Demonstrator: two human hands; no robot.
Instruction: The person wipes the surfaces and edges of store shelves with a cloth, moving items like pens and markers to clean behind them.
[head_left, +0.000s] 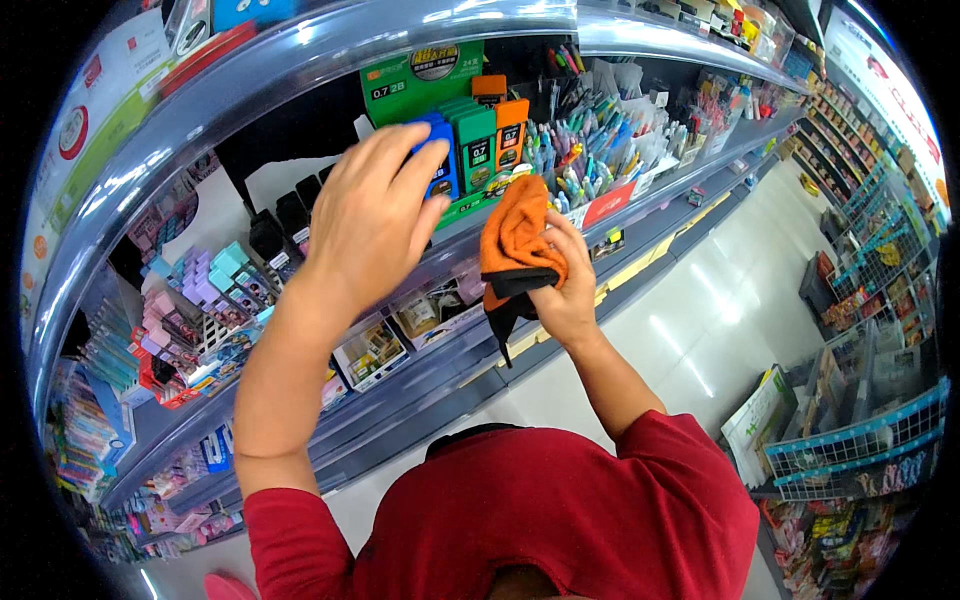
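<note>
My left hand (375, 202) reaches over the shelf, its fingertips at a blue pencil-lead case (442, 161) in a green display box (424, 75). Whether the fingers grip that case cannot be told. Green cases (476, 142) and orange cases (511, 135) marked 0.7 stand to its right in the same box. Bunched in my right hand (570, 281) is an orange cloth with black edging (517, 232), held in front of the shelf edge, with one black-edged corner hanging down.
Many pens (592, 150) stand right of the display box. Black, purple and teal packages (225, 266) fill the shelf at left. Small boxes of goods (371, 352) sit on a lower shelf. A wire rack (855, 450) stands across the aisle floor (675, 330).
</note>
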